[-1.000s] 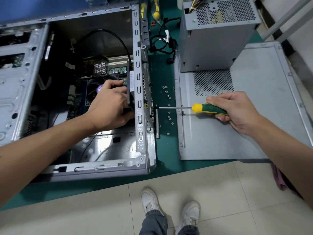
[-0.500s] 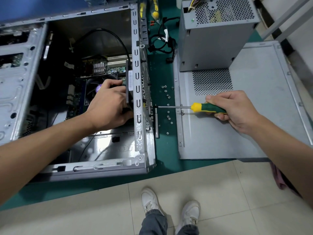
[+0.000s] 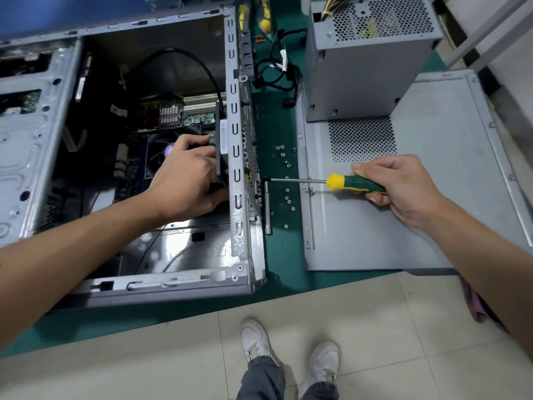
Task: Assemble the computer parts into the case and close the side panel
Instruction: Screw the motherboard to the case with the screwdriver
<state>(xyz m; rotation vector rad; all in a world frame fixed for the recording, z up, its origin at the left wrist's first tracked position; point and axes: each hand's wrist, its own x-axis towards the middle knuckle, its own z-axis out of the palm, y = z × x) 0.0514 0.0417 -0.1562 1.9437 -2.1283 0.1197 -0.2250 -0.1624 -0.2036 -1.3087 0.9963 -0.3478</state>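
The open grey computer case (image 3: 236, 249) lies on its side on the green table. Inside it, my left hand (image 3: 187, 183) grips a black rear fan (image 3: 221, 145) and holds it against the case's back wall. My right hand (image 3: 398, 186) grips a green and yellow screwdriver (image 3: 343, 183) outside that wall. Its shaft lies level, with the tip at the perforated back wall (image 3: 261, 180). The motherboard (image 3: 173, 114) shows behind my left hand. The grey side panel (image 3: 447, 168) lies flat to the right.
A grey power supply (image 3: 363, 59) stands on the side panel's far end. Several loose screws (image 3: 287, 194) lie on the green table between case and panel. Black cables (image 3: 277, 67) lie beyond them. The table edge runs close to my feet.
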